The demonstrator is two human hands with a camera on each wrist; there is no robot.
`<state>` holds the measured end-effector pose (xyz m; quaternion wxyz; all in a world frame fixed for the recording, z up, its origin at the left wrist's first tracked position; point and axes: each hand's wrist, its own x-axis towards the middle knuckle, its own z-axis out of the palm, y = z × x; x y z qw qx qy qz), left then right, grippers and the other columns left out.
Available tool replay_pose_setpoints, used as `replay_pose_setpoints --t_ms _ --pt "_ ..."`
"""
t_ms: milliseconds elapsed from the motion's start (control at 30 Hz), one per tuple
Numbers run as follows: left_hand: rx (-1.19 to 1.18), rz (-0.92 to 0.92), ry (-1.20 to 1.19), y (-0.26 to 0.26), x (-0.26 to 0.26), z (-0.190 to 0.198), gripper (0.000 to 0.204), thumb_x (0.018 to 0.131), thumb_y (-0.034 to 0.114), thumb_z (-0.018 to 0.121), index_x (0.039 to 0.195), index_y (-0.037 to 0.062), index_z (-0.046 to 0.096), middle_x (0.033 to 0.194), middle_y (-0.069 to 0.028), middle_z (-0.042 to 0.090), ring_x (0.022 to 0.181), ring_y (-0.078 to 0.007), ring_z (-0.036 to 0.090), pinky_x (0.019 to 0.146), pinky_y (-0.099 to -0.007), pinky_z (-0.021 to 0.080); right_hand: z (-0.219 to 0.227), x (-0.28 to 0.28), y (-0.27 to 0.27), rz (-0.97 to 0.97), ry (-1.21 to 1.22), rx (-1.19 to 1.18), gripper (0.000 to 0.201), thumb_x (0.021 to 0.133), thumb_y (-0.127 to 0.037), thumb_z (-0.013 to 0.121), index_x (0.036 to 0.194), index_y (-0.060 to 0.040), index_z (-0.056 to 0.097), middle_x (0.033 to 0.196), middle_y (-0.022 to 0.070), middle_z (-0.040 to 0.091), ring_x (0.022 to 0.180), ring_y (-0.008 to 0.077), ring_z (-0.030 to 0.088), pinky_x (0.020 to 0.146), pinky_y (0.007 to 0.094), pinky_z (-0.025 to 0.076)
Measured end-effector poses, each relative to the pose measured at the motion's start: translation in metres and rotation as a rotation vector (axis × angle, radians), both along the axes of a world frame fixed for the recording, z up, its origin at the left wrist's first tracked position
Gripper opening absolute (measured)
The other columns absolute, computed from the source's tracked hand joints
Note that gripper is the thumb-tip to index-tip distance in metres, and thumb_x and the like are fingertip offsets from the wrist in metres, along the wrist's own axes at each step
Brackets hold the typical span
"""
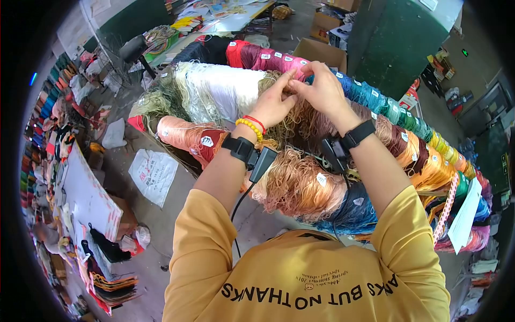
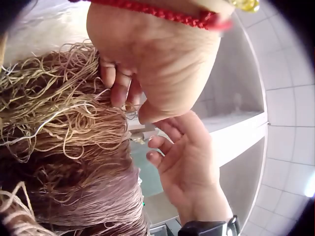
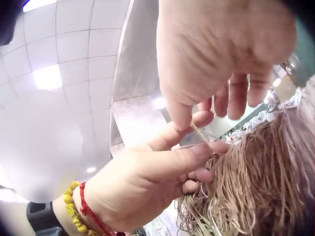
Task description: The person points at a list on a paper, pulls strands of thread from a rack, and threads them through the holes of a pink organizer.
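Brown and tan thread skeins [image 1: 300, 118] [image 2: 64, 128] [image 3: 251, 182] hang over a rack below both hands. In the right wrist view, the left hand [image 1: 272, 104] [image 2: 152, 59] [image 3: 147, 177], with red and yellow bracelets, pinches a thin light strand [image 3: 199, 132] between thumb and fingers beside the skeins. Close to it, the right hand [image 1: 324, 94] [image 2: 189, 172] [image 3: 221, 54] holds the strand's upper part between thumb and index finger, its other fingers loosely bent. The fingertips of the two hands nearly meet in the head view.
White skeins [image 1: 220, 88] lie left of the hands, peach ones [image 1: 300, 185] nearer the body. A row of labelled blue and green skeins [image 1: 386, 104] runs along the far side. Cardboard boxes [image 1: 319, 53] and a green cabinet [image 1: 397, 45] stand behind; a white bag [image 1: 153, 174] lies on the floor.
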<state>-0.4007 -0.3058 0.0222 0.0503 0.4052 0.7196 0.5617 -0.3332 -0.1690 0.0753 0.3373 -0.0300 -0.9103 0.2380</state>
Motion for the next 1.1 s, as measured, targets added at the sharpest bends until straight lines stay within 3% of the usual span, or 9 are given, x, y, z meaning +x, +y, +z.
replay_pose_setpoints --t_ms 133,333,367,433,500,667,767,867,1100 --pt "-0.029 -0.007 0.102 0.000 0.001 0.002 0.068 0.080 0.010 0.061 0.139 0.0198 0.029 0.108 -0.0137 0.059 0.090 -0.0245 0.060 0.082 -0.0333 0.047 -0.003 -0.004 -0.004 0.144 -0.217 -0.167 0.023 0.074 -0.026 0.066 0.085 -0.0049 0.066 0.086 0.0116 0.065 0.081 0.0303 0.062 0.073 0.0387 0.048" --pt "-0.196 0.128 0.329 0.000 0.005 0.002 0.065 0.079 0.017 0.063 0.136 0.0189 0.034 0.125 -0.0126 0.048 0.101 -0.0283 0.056 0.085 -0.0367 0.047 0.005 0.007 -0.005 0.255 0.170 -0.160 0.013 0.079 -0.017 0.063 0.080 -0.0033 0.062 0.088 0.0125 0.065 0.065 0.0223 0.059 0.064 0.0321 0.048" --pt "-0.317 0.166 0.455 0.002 0.008 0.001 0.064 0.078 0.020 0.064 0.135 0.0182 0.035 0.128 -0.0120 0.045 0.103 -0.0290 0.054 0.086 -0.0381 0.046 0.008 0.012 -0.001 0.383 0.119 -0.413 0.013 0.081 -0.016 0.062 0.080 -0.0036 0.061 0.089 0.0118 0.064 0.064 0.0193 0.058 0.062 0.0299 0.047" --pt "-0.502 0.232 0.580 0.005 0.015 0.000 0.062 0.078 0.023 0.064 0.134 0.0171 0.038 0.131 -0.0107 0.042 0.108 -0.0300 0.051 0.087 -0.0404 0.045 0.046 0.044 -0.005 0.632 0.005 -0.923 0.012 0.085 -0.015 0.059 0.081 -0.0042 0.059 0.090 0.0104 0.063 0.063 0.0132 0.055 0.059 0.0254 0.045" --pt "-0.628 0.288 0.585 0.010 0.023 0.005 0.059 0.078 0.026 0.063 0.132 0.0164 0.040 0.132 -0.0094 0.041 0.112 -0.0308 0.048 0.089 -0.0425 0.043 0.081 0.088 -0.002 0.805 0.097 -1.041 0.015 0.088 -0.019 0.058 0.085 -0.0041 0.056 0.092 0.0074 0.059 0.063 0.0086 0.054 0.055 0.0218 0.043" --pt "-0.697 0.287 0.572 0.011 0.029 0.010 0.067 0.077 0.022 0.063 0.136 0.0174 0.033 0.135 -0.0106 0.036 0.117 -0.0325 0.043 0.094 -0.0418 0.041 0.154 0.226 0.047 1.054 0.321 -1.050 0.007 0.092 -0.010 0.046 0.089 -0.0042 0.048 0.068 0.0012 0.041 0.058 0.0095 0.045 0.058 0.0216 0.036" --pt "-0.668 0.283 0.622 0.012 0.025 0.004 0.068 0.077 0.022 0.063 0.137 0.0182 0.031 0.135 -0.0121 0.035 0.118 -0.0334 0.043 0.095 -0.0420 0.040 0.180 0.324 0.134 1.074 0.217 -0.957 0.017 0.093 -0.021 0.044 0.081 -0.0107 0.051 0.069 -0.0020 0.049 0.058 0.0091 0.048 0.053 0.0216 0.044" --pt "-0.651 0.264 0.609 0.012 0.023 0.003 0.065 0.077 0.019 0.061 0.136 0.0166 0.034 0.136 -0.0124 0.035 0.119 -0.0335 0.042 0.096 -0.0434 0.039 0.184 0.420 0.156 0.225 0.681 -0.695 0.016 0.092 -0.022 0.046 0.086 -0.0093 0.053 0.074 0.0003 0.052 0.063 0.0134 0.052 0.060 0.0293 0.047" --pt "-0.377 0.118 0.674 0.008 0.006 0.009 0.052 0.077 0.013 0.060 0.124 0.0012 0.045 0.126 -0.0186 0.046 0.118 -0.0332 0.043 0.102 -0.0380 0.033 0.208 0.677 0.174 -0.790 0.982 -0.038 0.016 0.090 -0.020 0.051 0.093 -0.0045 0.055 0.080 0.0025 0.054 0.070 0.0129 0.054 0.066 0.0270 0.045"
